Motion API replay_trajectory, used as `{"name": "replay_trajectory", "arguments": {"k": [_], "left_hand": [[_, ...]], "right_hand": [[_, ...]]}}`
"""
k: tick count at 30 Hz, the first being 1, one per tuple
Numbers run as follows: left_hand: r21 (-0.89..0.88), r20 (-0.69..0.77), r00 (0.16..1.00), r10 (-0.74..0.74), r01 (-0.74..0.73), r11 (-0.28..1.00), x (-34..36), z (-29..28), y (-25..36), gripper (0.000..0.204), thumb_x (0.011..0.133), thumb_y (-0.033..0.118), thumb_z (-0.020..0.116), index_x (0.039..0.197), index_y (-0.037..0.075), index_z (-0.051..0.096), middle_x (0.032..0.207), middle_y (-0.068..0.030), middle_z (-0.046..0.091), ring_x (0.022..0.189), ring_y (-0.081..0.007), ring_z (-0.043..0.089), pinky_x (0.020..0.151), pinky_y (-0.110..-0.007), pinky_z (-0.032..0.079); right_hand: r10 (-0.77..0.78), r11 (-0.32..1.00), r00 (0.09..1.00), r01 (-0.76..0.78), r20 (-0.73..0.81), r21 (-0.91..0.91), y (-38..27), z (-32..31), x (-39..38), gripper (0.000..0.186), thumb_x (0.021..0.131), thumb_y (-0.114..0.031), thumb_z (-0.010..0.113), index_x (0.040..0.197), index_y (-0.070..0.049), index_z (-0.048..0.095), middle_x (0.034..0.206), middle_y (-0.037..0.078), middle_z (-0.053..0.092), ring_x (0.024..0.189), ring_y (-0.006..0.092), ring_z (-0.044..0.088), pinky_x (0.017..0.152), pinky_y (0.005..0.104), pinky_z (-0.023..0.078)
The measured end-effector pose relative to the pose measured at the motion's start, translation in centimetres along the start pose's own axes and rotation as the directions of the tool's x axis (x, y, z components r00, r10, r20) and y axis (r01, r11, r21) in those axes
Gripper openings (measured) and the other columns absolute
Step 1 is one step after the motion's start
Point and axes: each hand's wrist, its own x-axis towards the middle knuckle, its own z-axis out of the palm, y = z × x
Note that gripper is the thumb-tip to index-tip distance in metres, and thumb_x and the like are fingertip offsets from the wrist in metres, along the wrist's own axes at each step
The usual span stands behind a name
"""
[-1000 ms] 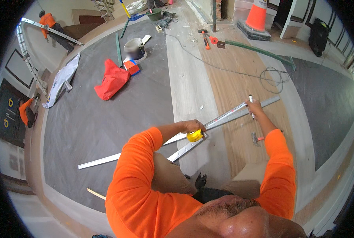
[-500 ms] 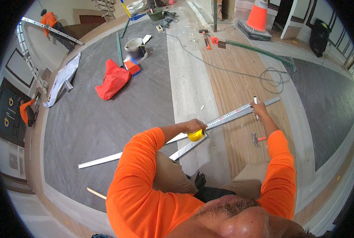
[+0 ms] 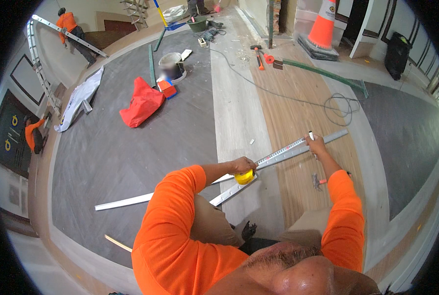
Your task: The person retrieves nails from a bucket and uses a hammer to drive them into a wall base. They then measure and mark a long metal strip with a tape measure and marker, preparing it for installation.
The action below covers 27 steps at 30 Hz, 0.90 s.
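Observation:
My left hand [image 3: 242,165] is closed around a yellow tape measure [image 3: 245,177], low over the floor between my knees. The white tape blade [image 3: 281,153] runs out to the right along a long silver metal strip [image 3: 333,137]. At the blade's far end my right hand [image 3: 317,145] grips a white marker [image 3: 311,135], which leans up to the left; whether its fingers also pinch the blade is hidden. Another pale metal strip [image 3: 126,201] reaches left from under my left forearm. A claw hammer [image 3: 317,182] with a red handle lies just below my right forearm.
A red bag [image 3: 141,103], a bucket [image 3: 172,66] and a green bar [image 3: 152,66] lie ahead on the left. A grey cable [image 3: 278,94] crosses the floor ahead, near a red-handled hammer [image 3: 258,58] and a traffic cone [image 3: 321,24]. Co-workers [image 3: 72,32] stand by a ladder [image 3: 35,64].
My right hand has shifted slightly left along the strip, and the marker tilts more to the left. My left hand keeps hold of the tape measure. The whole view has shifted a little.

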Motion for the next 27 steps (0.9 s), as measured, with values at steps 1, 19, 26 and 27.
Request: {"name": "replay_trajectory", "arguments": {"k": [1,19,26,27], "left_hand": [[-0.001,0.0,1.0,0.0,0.0,1.0,-0.2,-0.1,0.3,0.039,0.095,0.041,0.054,0.091,0.007,0.073,0.088,-0.0047,0.068,0.08,-0.0184,0.06,0.073,-0.035,0.049],[0.003,0.028,1.0,-0.009,0.009,1.0,-0.1,-0.1,0.5,0.041,0.097,0.043,0.053,0.095,0.006,0.07,0.091,-0.0048,0.068,0.084,-0.0168,0.06,0.076,-0.034,0.049],[-0.002,0.017,1.0,-0.009,0.009,1.0,-0.1,0.0,0.5,0.043,0.096,0.043,0.053,0.095,0.004,0.07,0.087,-0.0052,0.068,0.08,-0.0178,0.062,0.075,-0.034,0.049],[-0.007,0.017,1.0,-0.014,0.014,1.0,-0.1,0.0,0.5,0.043,0.096,0.043,0.053,0.095,0.003,0.07,0.087,-0.0052,0.068,0.08,-0.0179,0.062,0.075,-0.034,0.049]], "right_hand": [[-0.023,0.999,1.0,0.023,-0.021,-0.026,-0.1,0.1,0.0,0.032,0.088,-0.033,0.068,0.088,-0.001,0.069,0.069,0.006,0.064,0.058,0.0151,0.057,0.05,0.0342,0.043],[0.002,1.0,1.0,-0.003,-0.024,-0.023,-0.1,0.7,-0.1,0.034,0.087,-0.033,0.067,0.096,-0.001,0.071,0.078,0.012,0.069,0.073,0.021,0.065,0.068,0.0368,0.049],[-0.071,0.995,0.996,0.067,-0.045,-0.07,0.4,1.1,0.1,0.033,0.087,-0.033,0.067,0.095,-0.002,0.071,0.077,0.013,0.069,0.073,0.023,0.066,0.069,0.0376,0.049],[-0.064,0.994,0.997,0.061,-0.035,-0.085,0.3,1.0,0.1,0.032,0.087,-0.033,0.067,0.095,-0.002,0.071,0.077,0.013,0.069,0.073,0.0232,0.066,0.069,0.0377,0.049]]}}
